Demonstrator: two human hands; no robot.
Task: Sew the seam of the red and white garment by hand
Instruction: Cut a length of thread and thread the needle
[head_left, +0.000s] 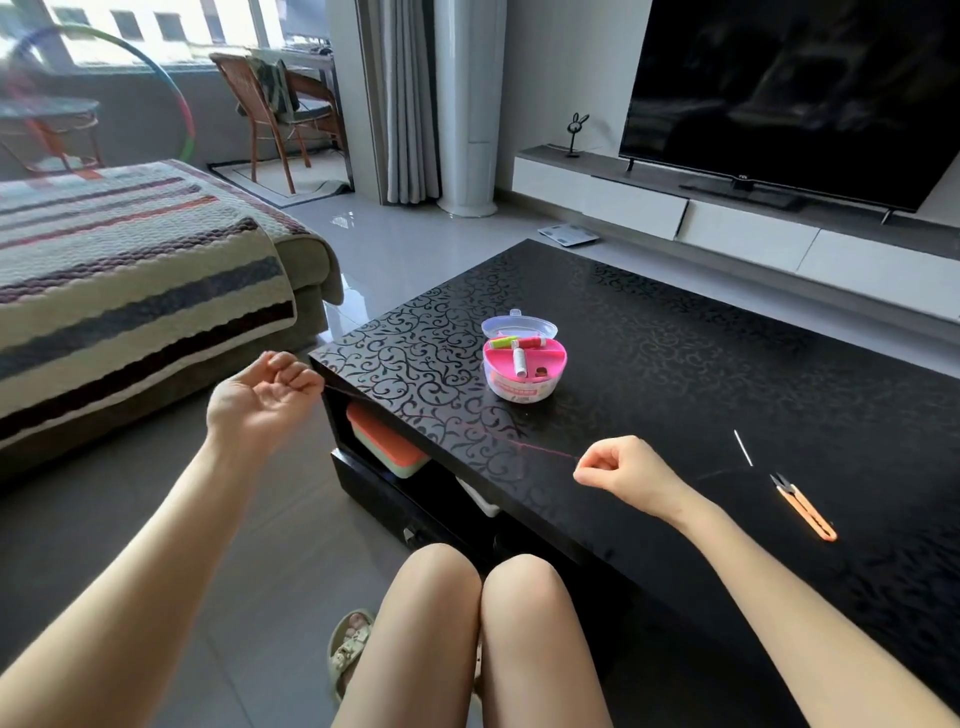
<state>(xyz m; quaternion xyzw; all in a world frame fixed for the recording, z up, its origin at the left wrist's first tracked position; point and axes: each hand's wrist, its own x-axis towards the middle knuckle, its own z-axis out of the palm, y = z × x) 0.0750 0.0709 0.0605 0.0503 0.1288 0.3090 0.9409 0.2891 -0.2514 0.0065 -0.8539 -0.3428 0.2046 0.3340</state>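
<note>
- I see a glossy black table (727, 338) with a scroll pattern filling the right side of my view.
- My left hand (260, 400) is raised palm-up just off the table's left corner, its fingers (301, 374) curled and pinching one end of the thread.
- My right hand (628, 470) hangs over the table's near edge, fingers (597, 462) curled and pinching the other end.
- A round pink sewing box (523, 371) with thread spools stands mid-table, its clear lid open behind it.
- Orange-handled thread snips (805, 506) lie right of my right hand.
- A bare steel needle (743, 448) lies just beyond the snips.
- The thin red thread (540, 448) stretches taut between both hands.
</note>
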